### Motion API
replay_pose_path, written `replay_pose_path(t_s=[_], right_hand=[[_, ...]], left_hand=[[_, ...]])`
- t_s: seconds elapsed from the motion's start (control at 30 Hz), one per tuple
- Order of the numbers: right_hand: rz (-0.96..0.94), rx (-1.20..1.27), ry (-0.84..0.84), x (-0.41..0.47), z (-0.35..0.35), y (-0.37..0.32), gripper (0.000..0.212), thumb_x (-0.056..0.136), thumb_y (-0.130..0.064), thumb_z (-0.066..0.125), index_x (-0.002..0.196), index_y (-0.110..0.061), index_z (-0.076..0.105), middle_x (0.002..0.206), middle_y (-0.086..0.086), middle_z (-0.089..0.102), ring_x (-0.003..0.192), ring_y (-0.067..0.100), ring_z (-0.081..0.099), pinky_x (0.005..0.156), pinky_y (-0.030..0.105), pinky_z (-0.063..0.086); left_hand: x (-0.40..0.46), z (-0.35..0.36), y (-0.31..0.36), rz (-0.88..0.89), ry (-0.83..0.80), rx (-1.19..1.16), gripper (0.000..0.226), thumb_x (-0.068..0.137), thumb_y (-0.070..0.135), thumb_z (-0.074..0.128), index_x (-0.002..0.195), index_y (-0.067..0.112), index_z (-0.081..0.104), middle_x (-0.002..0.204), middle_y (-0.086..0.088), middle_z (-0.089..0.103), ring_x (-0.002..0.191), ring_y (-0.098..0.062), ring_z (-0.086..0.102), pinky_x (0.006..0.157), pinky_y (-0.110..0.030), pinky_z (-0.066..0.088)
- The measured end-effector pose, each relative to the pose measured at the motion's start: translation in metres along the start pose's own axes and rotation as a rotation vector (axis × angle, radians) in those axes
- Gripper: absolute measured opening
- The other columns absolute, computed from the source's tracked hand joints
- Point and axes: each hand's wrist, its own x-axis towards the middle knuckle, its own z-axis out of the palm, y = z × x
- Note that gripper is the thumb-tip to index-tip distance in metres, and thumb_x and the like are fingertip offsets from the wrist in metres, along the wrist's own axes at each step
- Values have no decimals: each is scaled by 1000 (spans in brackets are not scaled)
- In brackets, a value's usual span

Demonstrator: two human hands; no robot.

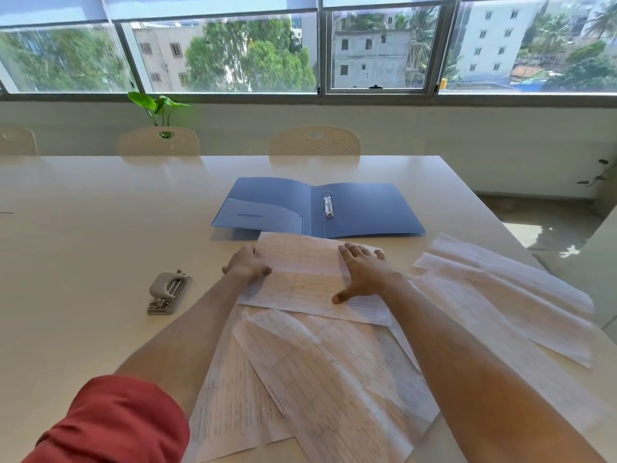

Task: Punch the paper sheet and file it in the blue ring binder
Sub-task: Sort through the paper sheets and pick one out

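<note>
A printed paper sheet (305, 279) lies on top of a loose pile in front of me. My left hand (246, 265) grips its left edge, thumb on top and fingers curled around the edge. My right hand (362, 272) rests flat on the sheet's right part with fingers spread. The blue ring binder (367, 212) lies open just beyond the sheet, its metal rings (328, 203) near the spine. A grey hole punch (168, 291) sits on the table to the left of my left hand, apart from the papers.
Several more printed sheets (327, 379) are spread beneath and to the right (500, 295) of the top one. The white table (83, 245) ends close on the right. Chairs (314, 142) stand along its far side under the windows.
</note>
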Motion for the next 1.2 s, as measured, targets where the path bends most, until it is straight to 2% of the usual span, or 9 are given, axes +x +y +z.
replay_pose_path(t_s=[0.2,0.5,0.67,0.8,0.9,0.97,1.07,1.13,1.2], right_hand=[[-50,-34,136,7,-23,-10,129,60,-76,67,153,-16,1,162,2,5,149,24,7,118,57,7],[20,129,302,21,-52,-15,102,76,-56,68,151,-17,10,154,8,29,140,29,30,113,55,22],[70,290,326,19,-67,-8,97,76,-52,71,149,-19,17,146,9,42,131,33,43,105,53,32],[19,388,316,14,-77,-9,88,76,-40,76,147,-19,29,134,10,56,123,33,50,103,48,40],[-3,503,367,12,-83,-7,68,74,-28,79,135,-16,51,122,9,64,114,30,57,96,41,44],[-7,550,397,10,-87,-4,43,73,-25,78,113,-13,68,101,11,70,96,29,63,85,41,49],[-40,639,412,1,-93,-1,24,73,-22,76,80,-1,66,74,19,62,68,24,57,66,38,47],[-76,750,426,-9,-100,0,18,75,-19,75,71,-5,65,68,7,56,66,19,55,65,35,45],[-106,855,443,-19,-107,3,11,77,-22,74,79,-12,70,77,4,66,75,24,65,71,38,55]], left_hand=[[4,-11,-4,77,15,-200,21,77,-2,67,87,14,58,102,-8,64,98,-27,59,86,-40,52],[-10,-34,12,295,120,-277,10,83,1,57,86,10,59,91,-12,67,89,-32,64,78,-46,56],[-21,-45,27,416,184,-276,12,84,0,58,91,9,62,90,-9,67,79,-26,64,71,-38,56],[-30,-51,37,527,169,-304,15,83,1,62,91,14,64,90,-6,70,79,-25,68,71,-37,58],[-36,-55,43,591,208,-334,23,81,2,67,102,10,66,96,-6,70,85,-23,66,78,-36,56],[-44,-60,44,591,303,-331,33,79,3,71,111,9,64,101,-1,67,87,-16,62,77,-24,50],[-55,-70,39,487,473,-418,38,80,10,72,116,9,59,106,5,61,92,-13,58,80,-23,46],[-65,-75,30,369,509,-555,33,86,16,66,118,10,58,108,3,61,95,-15,59,81,-25,45],[-79,-76,20,262,489,-663,27,93,21,56,118,11,58,110,-1,62,99,-17,58,81,-26,42]])
